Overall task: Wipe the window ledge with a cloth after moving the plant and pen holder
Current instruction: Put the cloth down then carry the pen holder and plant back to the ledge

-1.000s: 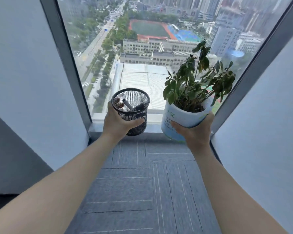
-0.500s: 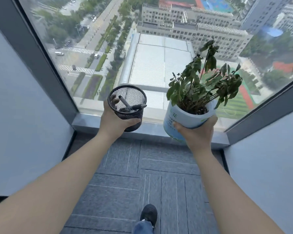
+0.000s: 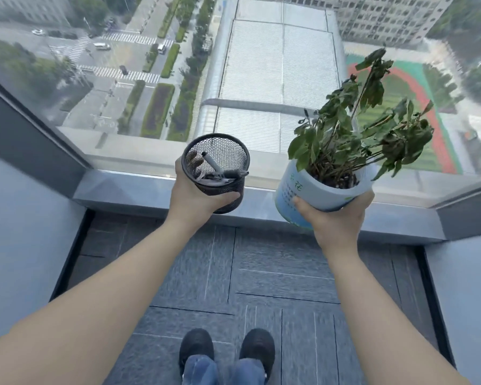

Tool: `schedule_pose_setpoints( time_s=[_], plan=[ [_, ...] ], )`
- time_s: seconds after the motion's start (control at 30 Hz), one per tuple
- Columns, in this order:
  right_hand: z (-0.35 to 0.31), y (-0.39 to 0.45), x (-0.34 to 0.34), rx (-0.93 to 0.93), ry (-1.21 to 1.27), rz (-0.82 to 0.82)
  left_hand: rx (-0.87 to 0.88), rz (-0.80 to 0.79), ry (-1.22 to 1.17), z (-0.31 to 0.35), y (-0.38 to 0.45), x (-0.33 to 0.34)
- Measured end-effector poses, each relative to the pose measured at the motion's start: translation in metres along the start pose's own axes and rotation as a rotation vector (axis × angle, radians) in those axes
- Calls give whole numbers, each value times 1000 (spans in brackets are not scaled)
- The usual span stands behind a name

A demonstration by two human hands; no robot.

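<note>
Both arms are stretched out over the grey carpet floor (image 3: 261, 262), each carrying something in front of the window ledge (image 3: 128, 187). The left hand (image 3: 195, 201) is wrapped round the black mesh pen holder (image 3: 215, 173), thumb across the front near its base. The holder is tipped a bit, its open mouth facing up and toward the camera, so you can see right inside. A pen (image 3: 213, 163) lies slanted in there, tip up to the left, with another dark one crossing the rim on the right. The right hand (image 3: 333, 218) is curled under and around the pale pot of the plant (image 3: 345, 134), fingers closed on its lower wall. The pot leans left at the base and its stems fan up and to the right, against the glass. Both things are off the ledge, held in the air just above its front edge. Two dark shoes (image 3: 196, 348) show at the bottom.
</note>
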State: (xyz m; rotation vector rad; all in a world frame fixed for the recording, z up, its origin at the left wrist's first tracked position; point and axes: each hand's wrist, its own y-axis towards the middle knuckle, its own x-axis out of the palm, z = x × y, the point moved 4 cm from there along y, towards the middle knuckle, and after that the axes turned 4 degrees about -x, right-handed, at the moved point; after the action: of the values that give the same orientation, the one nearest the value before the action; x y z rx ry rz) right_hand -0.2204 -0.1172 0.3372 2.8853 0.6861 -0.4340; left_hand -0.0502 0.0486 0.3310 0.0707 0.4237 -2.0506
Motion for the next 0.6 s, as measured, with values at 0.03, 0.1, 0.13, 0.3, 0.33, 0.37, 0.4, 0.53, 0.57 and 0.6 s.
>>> schedule_pose_setpoints(
  time_s=[0.03, 0.1, 0.13, 0.3, 0.33, 0.37, 0.4, 0.53, 0.57, 0.6],
  plan=[
    [25, 6, 8, 0, -5, -3, 2, -1, 7, -21, 14, 10],
    [77, 17, 26, -7, -7, -9, 3, 5, 22, -66, 41, 30],
    [102, 23, 35, -8, -4, -12, 11, 8, 25, -87, 54, 40],
    [218, 54, 83, -43, 17, -15, 42, 28, 55, -187, 121, 82],
    [238, 60, 92, -46, 17, -17, 43, 29, 67, -204, 133, 90],
    [255, 66, 101, -49, 15, -20, 50, 29, 77, -218, 145, 97],
    [271, 71, 109, -49, 10, -22, 57, 28, 86, -231, 154, 103],
    [311, 85, 134, -31, 1, -16, 70, 22, 84, -267, 183, 121],
    [317, 87, 138, -23, 0, -25, 71, 13, 81, -273, 188, 124],
    [321, 88, 141, -16, -6, -29, 65, 6, 82, -277, 192, 126]
  ],
)
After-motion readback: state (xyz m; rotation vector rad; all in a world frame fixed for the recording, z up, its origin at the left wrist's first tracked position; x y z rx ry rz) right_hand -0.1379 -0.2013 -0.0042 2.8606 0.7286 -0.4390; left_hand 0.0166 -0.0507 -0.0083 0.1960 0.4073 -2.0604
